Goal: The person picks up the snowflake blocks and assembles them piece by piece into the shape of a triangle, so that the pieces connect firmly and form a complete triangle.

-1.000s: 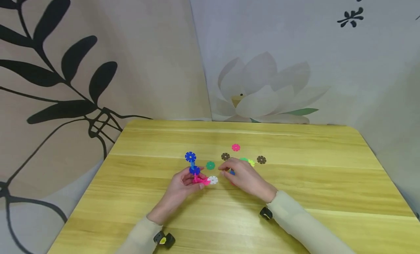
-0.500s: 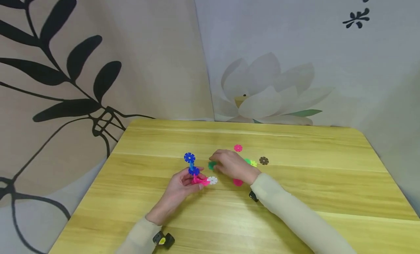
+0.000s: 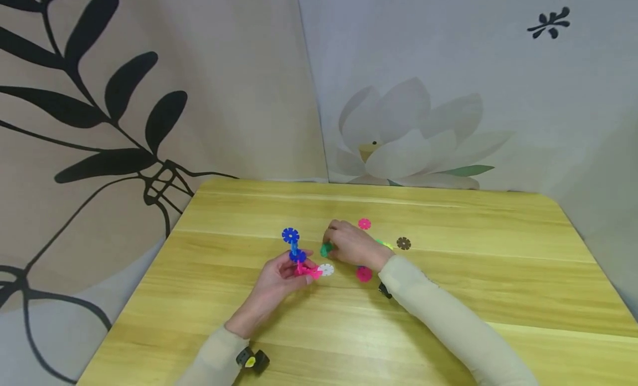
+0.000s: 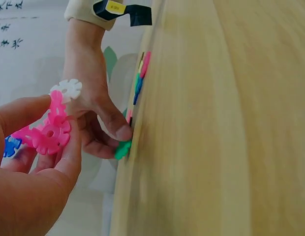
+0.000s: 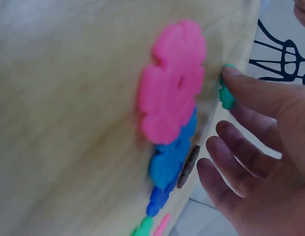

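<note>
The person's left grip was curled partway, thumb and fingers closed about the pink pieces of a joined chain of notched discs. In the head view the chain ran from a dark blue disc at its far end, through a light blue one and a second dark blue one, to the pink part and a white disc nearest the right grip. That grip pinched a green disc between thumb and forefinger, its other fingers spread and loosely bent; the green disc was tilted, just beside the chain, and whether it touched the bench could not be told.

Beneath and around the right forearm lay loose pieces: a pink disc overlapping blue ones, a brown disc farther right, another pink disc beyond the hand, and a yellow piece partly hidden.

As for writing, dark brush characters marked the wall cloth at upper right, cut off by the edge, and the yellow label on the right wrist strap carried print too small to read
</note>
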